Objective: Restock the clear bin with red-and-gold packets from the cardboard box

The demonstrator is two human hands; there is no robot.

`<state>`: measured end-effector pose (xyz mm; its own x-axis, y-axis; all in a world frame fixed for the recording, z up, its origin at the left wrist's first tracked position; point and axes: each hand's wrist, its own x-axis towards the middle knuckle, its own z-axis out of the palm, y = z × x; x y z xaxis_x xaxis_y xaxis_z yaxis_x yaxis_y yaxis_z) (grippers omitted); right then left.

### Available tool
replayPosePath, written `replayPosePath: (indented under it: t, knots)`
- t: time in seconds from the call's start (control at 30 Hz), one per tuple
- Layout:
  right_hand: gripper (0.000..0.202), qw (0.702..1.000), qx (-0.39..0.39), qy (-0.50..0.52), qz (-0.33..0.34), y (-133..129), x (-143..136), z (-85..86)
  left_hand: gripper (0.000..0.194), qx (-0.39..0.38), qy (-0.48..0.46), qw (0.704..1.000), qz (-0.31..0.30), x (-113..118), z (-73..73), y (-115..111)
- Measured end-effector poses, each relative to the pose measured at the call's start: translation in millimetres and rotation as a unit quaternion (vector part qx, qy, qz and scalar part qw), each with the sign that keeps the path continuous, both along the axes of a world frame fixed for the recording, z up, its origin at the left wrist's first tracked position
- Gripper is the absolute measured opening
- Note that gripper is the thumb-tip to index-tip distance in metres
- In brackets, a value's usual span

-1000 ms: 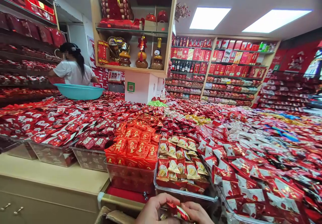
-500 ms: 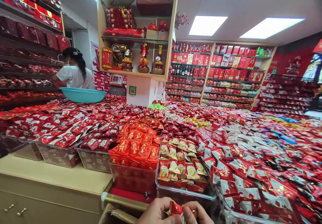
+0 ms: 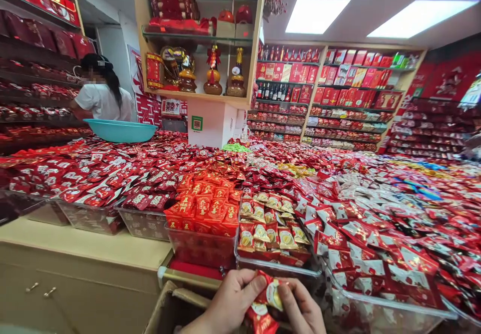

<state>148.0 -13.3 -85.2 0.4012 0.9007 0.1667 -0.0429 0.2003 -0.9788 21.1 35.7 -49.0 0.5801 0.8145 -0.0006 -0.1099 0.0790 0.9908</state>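
Low in the middle of the view, my left hand (image 3: 231, 301) pinches the left side of a small red and gold candy packet (image 3: 274, 294) between thumb and fingers. My right hand (image 3: 302, 306) grips the same packet from the right. A second red packet (image 3: 263, 323) hangs just below it, between the hands; whether it is joined to the first I cannot tell. Right beyond my fingers stands a clear bin (image 3: 276, 266) heaped with red and gold packets of similar look. An opened cardboard box (image 3: 160, 306) lies below my left hand.
Several clear bins of wrapped sweets line the counter, among them bright red packets (image 3: 206, 206) and red-white packets (image 3: 376, 269). A turquoise basin (image 3: 120, 131) rests on the heap at the left, near a person (image 3: 105, 98). A display cabinet (image 3: 199, 96) overhangs the counter.
Both hands have risen in the view with the packet, so more of it shows, along with the second packet below. The camera has tilted slightly downward.
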Motion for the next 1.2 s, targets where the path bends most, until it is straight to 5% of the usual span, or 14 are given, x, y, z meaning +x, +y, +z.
replayPosePath:
  t: [0.33, 0.87, 0.97, 1.07, 1.2]
  knots:
    - [0.026, 0.987, -0.071, 0.135, 0.056, -4, 12, 15.3, 0.037, -0.03, 0.035, 0.999, 0.003, 1, 6.3, 1]
    - [0.026, 0.993, -0.044, 0.108, 0.021, -10, 10, 16.8, 0.033, -0.141, -0.067, 0.986, 0.059, 1, 3.7, 1]
    - [0.026, 0.999, -0.033, 0.025, 0.012, 3, 20, 41.9, 0.041, -0.161, -0.041, 0.983, 0.076, 2, 3.5, 1]
    - [0.027, 0.991, -0.011, -0.132, -0.013, 41, 29, 85.5, 0.045, -0.162, -0.017, 0.983, 0.083, 2, 3.2, 1]
    - [0.023, 0.928, -0.044, -0.366, -0.063, 126, 30, 127.2, 0.047, -0.14, 0.009, 0.988, 0.06, 1, 0.7, 2]
